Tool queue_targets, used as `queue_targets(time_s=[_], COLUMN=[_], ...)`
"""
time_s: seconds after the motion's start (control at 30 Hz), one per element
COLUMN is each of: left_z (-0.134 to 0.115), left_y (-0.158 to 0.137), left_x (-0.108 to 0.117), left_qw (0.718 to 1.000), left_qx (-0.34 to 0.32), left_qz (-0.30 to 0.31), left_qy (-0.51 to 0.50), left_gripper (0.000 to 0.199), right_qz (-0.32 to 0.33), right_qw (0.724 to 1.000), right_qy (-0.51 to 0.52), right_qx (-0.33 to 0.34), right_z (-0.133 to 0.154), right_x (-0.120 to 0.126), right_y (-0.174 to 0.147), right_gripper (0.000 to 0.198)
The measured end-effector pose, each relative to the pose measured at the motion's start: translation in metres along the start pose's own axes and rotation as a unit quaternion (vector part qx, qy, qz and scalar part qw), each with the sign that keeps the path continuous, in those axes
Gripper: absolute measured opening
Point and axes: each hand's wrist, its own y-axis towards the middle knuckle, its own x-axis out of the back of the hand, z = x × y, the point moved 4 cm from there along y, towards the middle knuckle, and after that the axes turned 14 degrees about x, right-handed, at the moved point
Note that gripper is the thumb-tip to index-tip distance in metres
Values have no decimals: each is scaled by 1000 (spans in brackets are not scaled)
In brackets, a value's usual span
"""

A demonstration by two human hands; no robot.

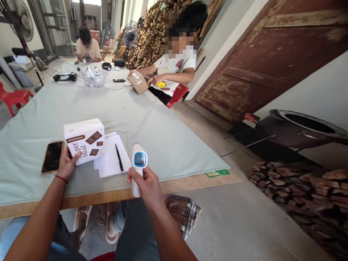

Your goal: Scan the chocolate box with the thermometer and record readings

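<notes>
Leftmost, one red plastic chair [16, 95] stands beside the desk [141, 119], which wears a pale grey-green cloth. Near the desk's front edge lies one phone [52, 157] in a tan case, its screen dark. Just to its right, the left hand [66, 162] grips the lower left corner of one white box [84, 139], thumb across the front and fingers round the side. That box looks crisp and boxy, with a brown "NutriMotion" label, "Meal" in large brown letters and three brown bars printed on its face; its top is closed, so the contents are hidden. Farther back sits one clear plastic bowl [95, 82] holding at least two see-through bottles [89, 71] — they overlap too much for an exact count. Beside the white box, partly beneath it, are white papers [112, 161], with one black pen [119, 157] lying on them. Next comes one white handheld thermometer [139, 159], a blue frame around its grey display; the right hand [146, 181] is wrapped around its handle, over the desk's front edge. Beyond, a seated person holds one brown cardboard box [138, 82], contents out of sight. Farthest right, one wide dark pot [282, 135] stands above stacked firewood [304, 192] — its inside too shadowed to read.
</notes>
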Motion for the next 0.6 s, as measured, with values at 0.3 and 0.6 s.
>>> queue_targets(time_s=[0.3,0.6], left_z=[-12,6], left_y=[50,54], left_x=[13,-1], left_qw=[987,986], left_qx=[-58,-63], left_qz=[-116,-103], left_qy=[96,116], left_gripper=[65,51], right_qz=[-11,-4], right_qw=[1000,996], right_qy=[-6,-85], right_qx=[2,26], right_z=[-3,-20], right_x=[17,34], right_y=[-1,10], right_gripper=[34,34])
